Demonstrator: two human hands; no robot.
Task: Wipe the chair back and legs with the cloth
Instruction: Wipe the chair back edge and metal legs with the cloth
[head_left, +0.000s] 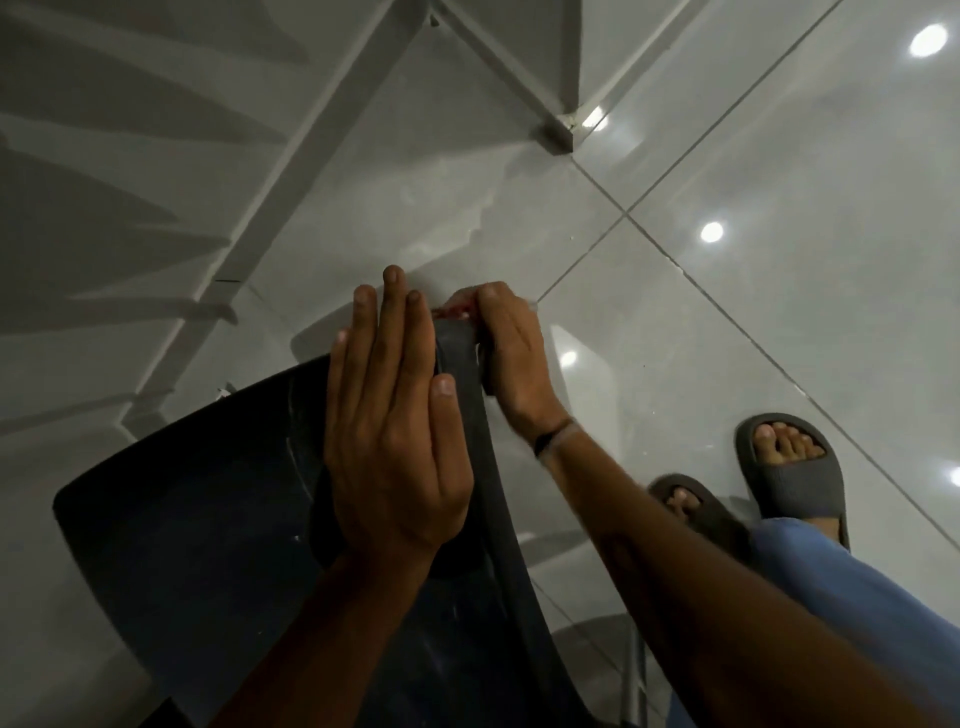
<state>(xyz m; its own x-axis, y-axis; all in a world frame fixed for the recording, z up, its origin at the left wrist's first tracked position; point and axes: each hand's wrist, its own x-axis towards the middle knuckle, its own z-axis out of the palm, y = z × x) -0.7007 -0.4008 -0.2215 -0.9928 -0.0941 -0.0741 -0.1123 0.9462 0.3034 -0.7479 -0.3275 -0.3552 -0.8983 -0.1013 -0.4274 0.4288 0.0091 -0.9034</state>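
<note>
A dark plastic chair (197, 514) fills the lower middle of the head view, seen from above, with its curved edge running up to a tip near the hands. My left hand (395, 436) lies flat on the chair, fingers straight and together, pressing down. My right hand (511, 353) is closed around the upper end of the chair's edge. A small bit of reddish cloth (457, 310) shows between its fingers and the chair; most of the cloth is hidden by the hand.
Glossy grey floor tiles (753, 260) reflect ceiling lights. A white stair frame (322, 130) runs diagonally at the upper left, with a post foot (563, 132) on the floor. My feet in grey slippers (795, 467) stand at the right.
</note>
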